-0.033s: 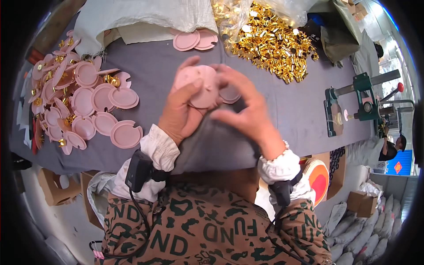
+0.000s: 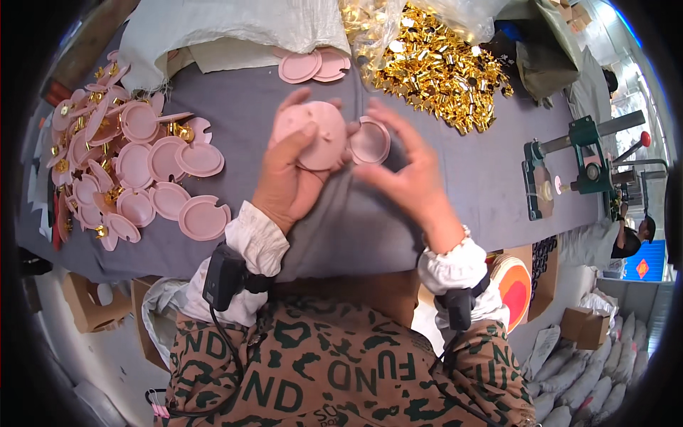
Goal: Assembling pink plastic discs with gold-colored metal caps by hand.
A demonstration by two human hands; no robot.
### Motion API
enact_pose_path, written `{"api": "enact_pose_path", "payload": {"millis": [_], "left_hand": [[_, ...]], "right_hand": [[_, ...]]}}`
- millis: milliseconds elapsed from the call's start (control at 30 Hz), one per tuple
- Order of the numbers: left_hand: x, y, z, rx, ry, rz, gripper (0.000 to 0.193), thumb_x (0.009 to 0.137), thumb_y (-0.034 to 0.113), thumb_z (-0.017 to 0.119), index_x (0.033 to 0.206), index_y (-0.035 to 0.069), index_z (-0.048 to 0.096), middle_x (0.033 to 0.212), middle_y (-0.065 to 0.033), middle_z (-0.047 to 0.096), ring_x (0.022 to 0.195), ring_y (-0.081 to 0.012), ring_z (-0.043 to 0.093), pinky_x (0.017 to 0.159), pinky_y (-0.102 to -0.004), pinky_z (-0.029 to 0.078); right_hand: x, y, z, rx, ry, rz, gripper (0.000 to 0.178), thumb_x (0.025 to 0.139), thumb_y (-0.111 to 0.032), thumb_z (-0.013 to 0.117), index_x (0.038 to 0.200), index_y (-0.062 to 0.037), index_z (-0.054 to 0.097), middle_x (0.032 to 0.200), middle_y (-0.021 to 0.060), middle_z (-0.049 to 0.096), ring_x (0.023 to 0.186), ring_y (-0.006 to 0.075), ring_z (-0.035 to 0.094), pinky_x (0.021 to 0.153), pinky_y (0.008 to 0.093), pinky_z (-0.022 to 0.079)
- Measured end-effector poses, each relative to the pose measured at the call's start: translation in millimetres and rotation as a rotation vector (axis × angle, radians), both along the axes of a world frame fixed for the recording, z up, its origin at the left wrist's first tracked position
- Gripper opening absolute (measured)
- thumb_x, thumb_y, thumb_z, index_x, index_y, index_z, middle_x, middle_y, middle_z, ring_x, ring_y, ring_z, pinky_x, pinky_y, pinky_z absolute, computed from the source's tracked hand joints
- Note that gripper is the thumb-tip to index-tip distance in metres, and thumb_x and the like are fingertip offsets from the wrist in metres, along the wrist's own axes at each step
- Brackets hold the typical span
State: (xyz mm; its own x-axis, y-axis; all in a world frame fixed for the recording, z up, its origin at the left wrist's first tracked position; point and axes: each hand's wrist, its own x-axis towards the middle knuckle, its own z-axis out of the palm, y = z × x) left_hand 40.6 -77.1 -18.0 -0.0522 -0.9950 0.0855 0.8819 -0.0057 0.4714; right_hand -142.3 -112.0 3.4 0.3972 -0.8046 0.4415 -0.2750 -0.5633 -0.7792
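Observation:
My left hand grips a pink round lid with its thumb across the face, which has small raised bumps. Just right of it, my right hand is slightly blurred, with thumb and fingers apart and nothing visible between them. Behind that hand's gap, a second pink lid with a raised rim lies on the cloth. A large heap of pink notched lids, some with gold knobs attached, spreads over the left side of the table.
Loose gold knobs are piled at the far right, beside clear plastic. Two more lids lie by a white woven sack. A green hand press with a red-tipped lever stands at right. A grey cloth covers the table.
My right hand has moved slightly right, away from the held lid, exposing more of the lid on the cloth. The left hand and its lid have shifted a little left.

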Motion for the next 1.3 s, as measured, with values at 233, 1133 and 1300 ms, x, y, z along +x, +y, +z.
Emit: {"api": "enact_pose_path", "payload": {"millis": [233,1133,1300], "left_hand": [[3,-2,0,0.122,-0.014,0.069,0.054,0.092,0.016,0.06,0.139,0.018,0.036,0.131,-0.016,0.052,0.115,-0.037,0.057,0.085,-0.0472,0.053],[-4,-2,-1,0.119,-0.099,-0.149,0.067,0.085,0.022,0.068,0.142,0.018,0.032,0.141,-0.0185,0.04,0.121,-0.0403,0.052,0.086,-0.0465,0.054],[-4,0,-2,0.093,-0.078,-0.177,0.065,0.087,0.022,0.066,0.142,0.018,0.032,0.142,-0.0186,0.04,0.123,-0.0401,0.05,0.088,-0.0469,0.053]], "right_hand": [[-12,-19,-32,-0.291,0.364,-0.117,0.027,0.089,-0.023,0.065,0.111,-0.0072,0.065,0.114,0.0153,0.066,0.107,0.0339,0.062,0.089,0.0431,0.05],[-57,-145,-13,-0.417,0.757,-0.315,0.04,0.08,-0.043,0.07,0.114,-0.0229,0.066,0.134,0.0081,0.05,0.125,0.0342,0.042,0.104,0.0531,0.035],[-98,-103,0,-0.309,0.786,-0.067,0.039,0.084,-0.037,0.068,0.116,-0.0163,0.064,0.134,0.0115,0.049,0.12,0.0337,0.047,0.102,0.0412,0.041]]}}
